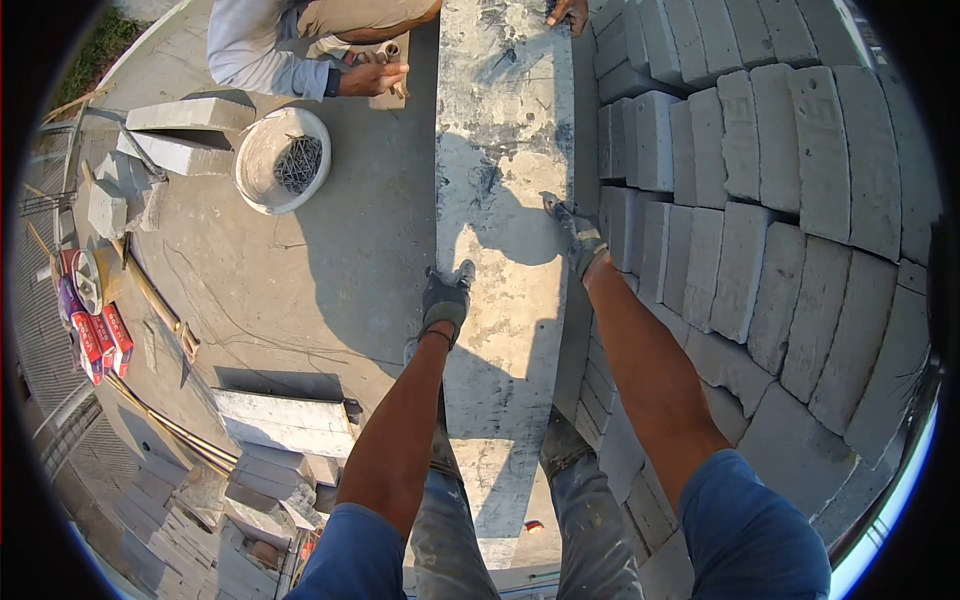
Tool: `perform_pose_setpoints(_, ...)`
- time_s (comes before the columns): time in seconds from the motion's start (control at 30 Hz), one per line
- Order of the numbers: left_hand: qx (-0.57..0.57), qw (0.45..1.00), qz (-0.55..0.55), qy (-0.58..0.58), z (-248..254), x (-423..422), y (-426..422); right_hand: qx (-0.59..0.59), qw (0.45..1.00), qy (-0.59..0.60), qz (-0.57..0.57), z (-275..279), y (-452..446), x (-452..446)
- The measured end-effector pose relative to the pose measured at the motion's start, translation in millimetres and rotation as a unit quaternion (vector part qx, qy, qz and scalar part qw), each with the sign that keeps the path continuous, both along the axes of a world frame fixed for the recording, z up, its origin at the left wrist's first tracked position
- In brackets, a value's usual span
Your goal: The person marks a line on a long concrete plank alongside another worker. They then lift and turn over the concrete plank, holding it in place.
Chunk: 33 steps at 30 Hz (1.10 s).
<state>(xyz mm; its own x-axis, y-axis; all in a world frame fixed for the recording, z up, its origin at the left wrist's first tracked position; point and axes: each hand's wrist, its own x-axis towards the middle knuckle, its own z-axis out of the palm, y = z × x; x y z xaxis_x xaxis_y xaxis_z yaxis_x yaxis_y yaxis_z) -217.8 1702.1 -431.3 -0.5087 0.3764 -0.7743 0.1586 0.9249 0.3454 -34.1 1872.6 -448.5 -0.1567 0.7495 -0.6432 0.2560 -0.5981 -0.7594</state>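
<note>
At the left, red packets [107, 335] lie beside poles, seemingly set aside to leave the floor by the board free. Farther right, a white bucket [262, 150] contains the nails [297, 165], probably to stop them scattering, within reach of a crouching co-worker [262, 50]. The co-worker's one hand [375, 79] is closed around something too small to identify; the other [570, 14] is at the board's far right edge. In the middle, the long board [500, 370] runs from near to far, its near end between the person's legs. The left hand [447, 300] grasps its left edge, thumb over the face; the right hand [577, 235], farther off, pinches the right edge, likely balancing it from both sides. Their fingertips underneath are hidden. At right, grey blocks [740, 180] stand in close rows, presumably for compact storage.
</note>
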Motion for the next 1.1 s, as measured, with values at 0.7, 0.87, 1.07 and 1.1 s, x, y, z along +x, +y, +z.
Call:
perform_pose_setpoints(0.7,0.017,1.0,-0.003,0.012,5,1,2,-0.008,1.0,0.015,-0.008,20,-3,4)
perform_pose_setpoints(0.87,0.016,1.0,-0.005,-0.018,11,-3,5,-0.018,1.0,-0.005,-0.02,5,-2,1)
perform_pose_setpoints(1.07,-0.001,0.999,-0.021,0.03,-8,1,-1,-0.019,0.999,0.029,-0.017,5,-4,-1)
perform_pose_setpoints(1.1,0.001,0.999,-0.024,0.031,-5,1,1,-0.013,1.0,0.025,0.008,6,-3,-1)
